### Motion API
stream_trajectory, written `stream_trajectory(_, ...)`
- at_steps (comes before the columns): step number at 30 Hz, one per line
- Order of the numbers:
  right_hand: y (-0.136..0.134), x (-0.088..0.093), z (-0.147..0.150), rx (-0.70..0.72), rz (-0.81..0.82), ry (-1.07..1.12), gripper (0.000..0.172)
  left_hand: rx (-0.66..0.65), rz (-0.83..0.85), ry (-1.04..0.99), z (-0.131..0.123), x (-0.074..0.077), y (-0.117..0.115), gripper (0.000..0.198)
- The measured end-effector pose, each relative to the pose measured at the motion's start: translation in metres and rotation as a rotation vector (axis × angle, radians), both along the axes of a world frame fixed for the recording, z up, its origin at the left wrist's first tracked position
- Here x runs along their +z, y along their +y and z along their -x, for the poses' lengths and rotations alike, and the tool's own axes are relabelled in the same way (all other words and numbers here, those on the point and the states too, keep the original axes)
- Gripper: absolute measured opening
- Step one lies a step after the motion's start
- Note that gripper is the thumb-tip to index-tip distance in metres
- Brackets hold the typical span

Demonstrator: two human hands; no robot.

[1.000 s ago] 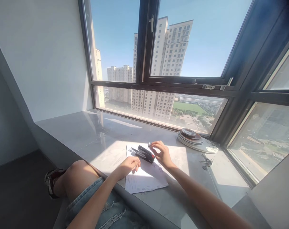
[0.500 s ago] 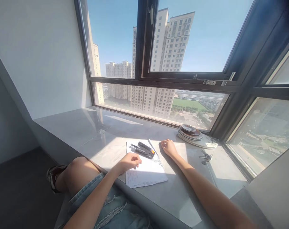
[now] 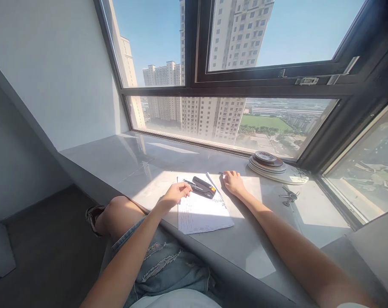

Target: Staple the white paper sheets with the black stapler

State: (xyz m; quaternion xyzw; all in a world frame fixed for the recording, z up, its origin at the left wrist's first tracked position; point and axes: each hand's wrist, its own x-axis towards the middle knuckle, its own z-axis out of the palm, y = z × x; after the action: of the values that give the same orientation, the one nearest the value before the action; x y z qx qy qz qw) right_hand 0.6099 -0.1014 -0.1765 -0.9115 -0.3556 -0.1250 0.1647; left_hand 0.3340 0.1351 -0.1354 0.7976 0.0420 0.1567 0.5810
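Observation:
My left hand [image 3: 176,195] hovers over the left edge of a stack of white paper sheets [image 3: 203,218]. Its fingers are loosely bent and apart, and nothing shows in them. Just beyond its fingertips a black stapler [image 3: 204,187] with an orange patch lies on the paper, its arms spread apart. A thin, pen-like stick [image 3: 215,181] lies along the right side of the sheets. To the right of the paper, my right hand [image 3: 234,183] rests on the sill with fingers curled down. A small dark tip pokes out at its fingertips; the thing itself is mostly hidden.
A stack of round plates [image 3: 267,164] stands by the window at the right. Nearer lies a small metal object [image 3: 289,195], perhaps keys. The marble sill [image 3: 142,171] drops off along its front edge beside my bent leg. A dark window frame [image 3: 264,87] borders the back.
The view has tilted down and shifted. My left hand has moved forward, closer to the stapler, with its fingers straighter. My right hand stays beside the paper.

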Motion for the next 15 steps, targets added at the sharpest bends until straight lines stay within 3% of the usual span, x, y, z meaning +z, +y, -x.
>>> stream_trajectory(3, 0.001, 0.002, 0.003, -0.016, -0.009, 0.017, 0.044, 0.348, -0.115, -0.08, -0.012, 0.004, 0.042, 0.035)
stream_trajectory(6, 0.001, 0.005, 0.007, -0.029, -0.028, 0.064, 0.045, 0.479, -0.227, -0.042, -0.03, 0.004, 0.082, 0.023)
stream_trajectory(9, 0.0, 0.015, 0.013, 0.003, -0.161, 0.091, 0.042, 0.446, -0.597, 0.077, -0.046, -0.004, 0.104, 0.038)
stream_trajectory(11, -0.001, 0.032, 0.019, 0.059, -0.314, 0.053, 0.036, 0.387, -0.74, 0.157, -0.051, -0.011, 0.107, 0.045)
stream_trajectory(15, -0.01, 0.097, 0.042, 0.259, -0.642, -0.155, 0.02, 0.349, -0.783, 0.183, -0.051, -0.018, 0.102, 0.041)
